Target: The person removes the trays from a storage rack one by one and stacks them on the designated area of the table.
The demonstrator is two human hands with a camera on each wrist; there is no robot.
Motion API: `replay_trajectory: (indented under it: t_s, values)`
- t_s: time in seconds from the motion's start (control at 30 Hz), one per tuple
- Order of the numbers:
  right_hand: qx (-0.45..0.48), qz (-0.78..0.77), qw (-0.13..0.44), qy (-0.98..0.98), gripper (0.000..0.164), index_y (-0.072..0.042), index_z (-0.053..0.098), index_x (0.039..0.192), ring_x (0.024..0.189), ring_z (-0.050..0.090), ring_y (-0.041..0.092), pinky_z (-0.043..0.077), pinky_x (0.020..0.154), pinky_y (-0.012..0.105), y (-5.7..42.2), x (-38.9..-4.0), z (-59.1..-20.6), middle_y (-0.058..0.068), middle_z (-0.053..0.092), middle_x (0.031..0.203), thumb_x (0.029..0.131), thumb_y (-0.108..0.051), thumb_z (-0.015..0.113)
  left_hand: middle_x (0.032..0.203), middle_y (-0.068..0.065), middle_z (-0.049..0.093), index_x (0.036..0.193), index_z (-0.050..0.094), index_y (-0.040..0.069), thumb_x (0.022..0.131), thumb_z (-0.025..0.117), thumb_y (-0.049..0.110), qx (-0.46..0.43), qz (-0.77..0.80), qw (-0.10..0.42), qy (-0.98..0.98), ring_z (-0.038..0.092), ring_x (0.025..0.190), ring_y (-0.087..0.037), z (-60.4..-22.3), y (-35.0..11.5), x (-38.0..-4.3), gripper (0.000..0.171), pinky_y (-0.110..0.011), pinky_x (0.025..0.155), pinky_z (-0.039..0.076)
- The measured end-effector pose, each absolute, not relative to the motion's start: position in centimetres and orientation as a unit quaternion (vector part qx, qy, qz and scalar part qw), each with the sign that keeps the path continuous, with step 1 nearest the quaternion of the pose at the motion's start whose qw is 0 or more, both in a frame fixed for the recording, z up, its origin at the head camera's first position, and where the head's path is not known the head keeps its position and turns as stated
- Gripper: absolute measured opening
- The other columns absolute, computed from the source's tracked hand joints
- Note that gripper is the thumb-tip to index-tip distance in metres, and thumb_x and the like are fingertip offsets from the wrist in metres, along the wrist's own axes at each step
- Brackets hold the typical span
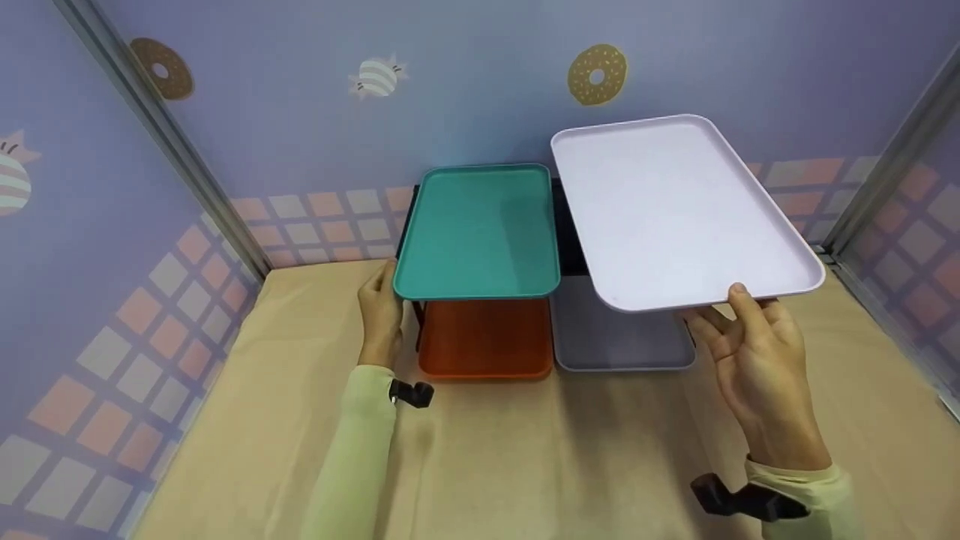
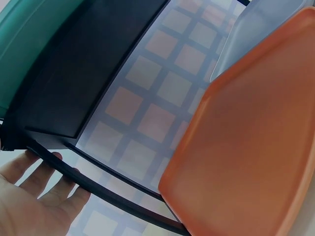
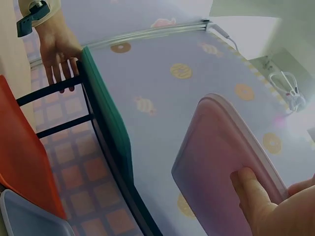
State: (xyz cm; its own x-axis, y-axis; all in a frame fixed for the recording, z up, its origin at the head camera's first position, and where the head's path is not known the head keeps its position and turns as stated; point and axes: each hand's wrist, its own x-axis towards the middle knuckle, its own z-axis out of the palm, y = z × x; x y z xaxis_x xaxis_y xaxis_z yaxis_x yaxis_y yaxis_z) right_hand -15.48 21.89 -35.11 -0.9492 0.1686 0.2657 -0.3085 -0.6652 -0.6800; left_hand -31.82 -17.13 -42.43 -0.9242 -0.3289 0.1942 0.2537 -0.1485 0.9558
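Observation:
A white rectangular tray (image 1: 682,214) is raised and tilted above the right half of a black rack (image 2: 74,69). My right hand (image 1: 765,367) pinches its near edge, thumb on the top and fingers underneath; the right wrist view shows the fingers pressed to the tray's underside (image 3: 216,157). A teal tray (image 1: 480,232) lies on the rack's upper left. Beside its left edge, my left hand (image 1: 381,315) rests against the rack's black side bar (image 2: 113,199), its fingers (image 2: 37,177) fairly straight in the left wrist view.
Below the teal tray lies an orange tray (image 1: 486,337), and a grey tray (image 1: 622,334) is to its right. A beige cloth (image 1: 480,457) covers the table. Patterned panels (image 1: 480,60) stand behind and at both sides, with metal posts (image 1: 169,142) at the corners.

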Motion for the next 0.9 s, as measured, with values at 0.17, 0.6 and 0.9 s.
replay_trajectory:
  t_s: [0.17,0.6,0.9]
  values:
    - [0.1,0.91,0.129,-0.382,0.036,0.004,0.03,0.138,0.1,0.069,0.03,0.058,0.096,0.038,22.0,-14.9,-35.0,0.015,0.052,0.128,0.109,-0.009,0.047,0.06,0.006,0.038,0.065,0.045,0.014,0.108,0.053,0.029,0.031,-0.753,0.184,-0.631,0.037,0.063,-0.009,-42.4,-17.3,-31.7,0.046,-0.028,0.067,0.034]
    - [0.146,0.904,0.118,-0.385,0.033,0.007,0.033,0.139,0.102,0.07,0.031,0.059,0.094,0.037,22.8,-13.7,-35.3,0.015,0.057,0.125,0.11,-0.006,0.042,0.063,0.005,0.048,0.069,0.054,0.013,0.108,0.054,0.028,0.025,-0.759,0.182,-0.625,0.046,0.068,-0.01,-42.4,-17.1,-31.8,0.042,-0.025,0.071,0.042]
    - [0.163,0.892,0.115,-0.406,0.035,0.007,0.032,0.142,0.106,0.068,0.03,0.058,0.097,0.037,23.3,-13.2,-35.8,0.014,0.055,0.129,0.111,-0.007,0.039,0.064,0.005,0.049,0.067,0.053,0.014,0.108,0.053,0.026,0.027,-0.761,0.183,-0.622,0.046,0.069,-0.01,-42.4,-17.2,-31.8,0.043,-0.026,0.073,0.043]
